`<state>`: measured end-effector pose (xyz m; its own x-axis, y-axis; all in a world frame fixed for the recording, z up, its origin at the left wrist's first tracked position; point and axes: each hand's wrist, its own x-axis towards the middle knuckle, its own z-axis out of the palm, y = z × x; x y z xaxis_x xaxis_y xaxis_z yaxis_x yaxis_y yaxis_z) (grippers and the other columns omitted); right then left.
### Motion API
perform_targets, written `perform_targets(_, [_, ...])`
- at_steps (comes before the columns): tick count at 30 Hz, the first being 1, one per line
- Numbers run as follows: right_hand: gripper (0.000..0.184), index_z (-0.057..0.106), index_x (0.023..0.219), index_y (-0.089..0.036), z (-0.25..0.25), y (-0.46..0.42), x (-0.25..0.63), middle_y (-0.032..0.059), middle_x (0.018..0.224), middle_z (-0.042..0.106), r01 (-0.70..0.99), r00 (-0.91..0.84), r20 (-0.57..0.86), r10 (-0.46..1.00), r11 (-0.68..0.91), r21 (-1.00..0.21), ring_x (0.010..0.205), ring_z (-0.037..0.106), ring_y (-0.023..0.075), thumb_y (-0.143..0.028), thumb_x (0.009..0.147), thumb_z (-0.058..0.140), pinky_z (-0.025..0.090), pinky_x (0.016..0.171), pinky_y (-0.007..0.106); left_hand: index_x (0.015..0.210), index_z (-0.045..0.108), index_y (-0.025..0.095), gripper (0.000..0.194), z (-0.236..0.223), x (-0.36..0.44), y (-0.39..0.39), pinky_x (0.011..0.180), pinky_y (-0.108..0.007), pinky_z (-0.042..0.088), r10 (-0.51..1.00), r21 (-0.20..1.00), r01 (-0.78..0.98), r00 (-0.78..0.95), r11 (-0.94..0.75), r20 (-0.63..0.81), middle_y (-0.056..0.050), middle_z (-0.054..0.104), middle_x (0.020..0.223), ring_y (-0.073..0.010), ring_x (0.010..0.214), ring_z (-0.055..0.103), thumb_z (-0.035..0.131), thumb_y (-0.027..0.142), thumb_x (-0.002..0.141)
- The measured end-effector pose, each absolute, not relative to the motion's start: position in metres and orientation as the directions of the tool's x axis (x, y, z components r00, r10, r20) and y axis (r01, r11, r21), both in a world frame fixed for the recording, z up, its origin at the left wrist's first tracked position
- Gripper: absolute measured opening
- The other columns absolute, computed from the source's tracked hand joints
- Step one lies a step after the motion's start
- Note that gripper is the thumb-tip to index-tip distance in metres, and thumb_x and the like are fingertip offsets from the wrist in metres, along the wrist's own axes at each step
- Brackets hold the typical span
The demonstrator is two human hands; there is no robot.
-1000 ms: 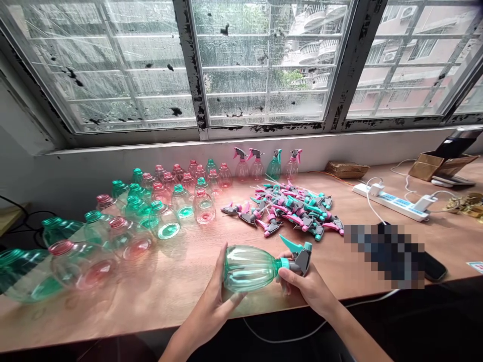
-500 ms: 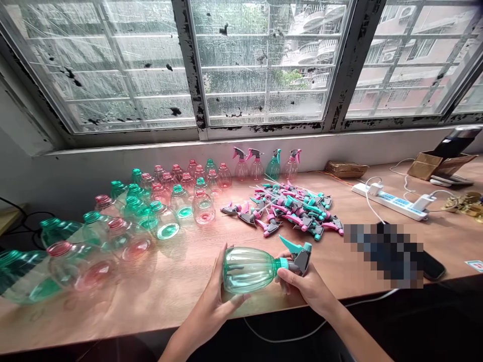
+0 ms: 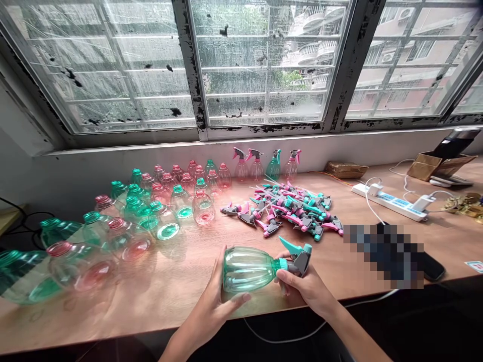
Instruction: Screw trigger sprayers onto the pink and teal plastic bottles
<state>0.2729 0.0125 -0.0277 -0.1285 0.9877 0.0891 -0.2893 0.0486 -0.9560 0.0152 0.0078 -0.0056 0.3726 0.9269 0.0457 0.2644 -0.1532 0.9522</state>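
A clear green spray bottle (image 3: 247,270) lies sideways between my hands, above the table's front edge. My left hand (image 3: 221,294) is wrapped around its base, with the thumb along the lower side. At the neck, my right hand (image 3: 302,286) grips the teal collar (image 3: 280,264) between thumb and fingers. The grey spray head (image 3: 301,260) with its teal trigger (image 3: 290,246) sits on the neck, trigger pointing up and back toward the bottle. Some right fingers are hidden behind the neck. Beyond the bottle lies a pile of loose pink, teal and grey spray heads (image 3: 290,207).
Several open green and pink bottles (image 3: 163,221) stand in rows on the table (image 3: 151,311) at left. Along the wall are several bottles with spray heads (image 3: 255,166). To the right are a white power strip (image 3: 392,201), a black phone (image 3: 433,265) and a cardboard box (image 3: 346,169).
Hardly anything differs. Both hands keep their grip, and the bottle has turned slightly about its length.
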Motion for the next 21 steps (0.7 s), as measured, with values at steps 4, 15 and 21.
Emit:
perform_targets(4, [0.044, 0.062, 0.102, -0.022, -0.0293, 0.0129, 0.2733, -0.002, 0.064, 0.07, -0.281, -0.122, 0.089, 0.989, 0.052, -0.958, 0.049, 0.059, 0.0145, -0.051, 0.079, 0.086, 0.049, 0.05, 0.027, 0.164, -0.004, 0.039, 0.091, -0.0094, 0.0147, 0.0078, 0.128, -0.054, 0.019, 0.922, 0.953, 0.245, 0.379, -0.177, 0.074, -0.009, 0.026, 0.171, -0.0352, 0.156, 0.028, 0.061, 0.039, 0.101])
perform_targets(15, [0.046, 0.063, 0.102, -0.022, -0.0267, 0.0111, 0.2731, -0.0033, 0.062, 0.069, -0.256, -0.122, 0.086, 0.989, 0.052, -0.965, 0.048, 0.058, 0.014, -0.052, 0.077, 0.087, 0.049, 0.05, 0.027, 0.166, 0.001, 0.034, 0.101, -0.0016, 0.0168, 0.0075, 0.13, -0.054, 0.015, 0.923, 0.95, 0.272, 0.383, -0.153, 0.039, -0.006, 0.006, 0.176, -0.0391, 0.16, 0.009, 0.069, 0.051, 0.093])
perform_targets(21, [0.042, 0.063, 0.099, -0.021, -0.0308, 0.0121, 0.2746, -0.0017, 0.064, 0.071, -0.27, -0.125, 0.094, 0.988, 0.057, -0.961, 0.049, 0.06, 0.0149, -0.051, 0.08, 0.085, 0.049, 0.05, 0.028, 0.164, -0.008, 0.04, 0.091, -0.0089, 0.0151, 0.0074, 0.129, -0.054, 0.018, 0.918, 0.947, 0.257, 0.388, -0.192, 0.081, -0.008, 0.016, 0.174, -0.035, 0.157, 0.027, 0.059, 0.041, 0.101])
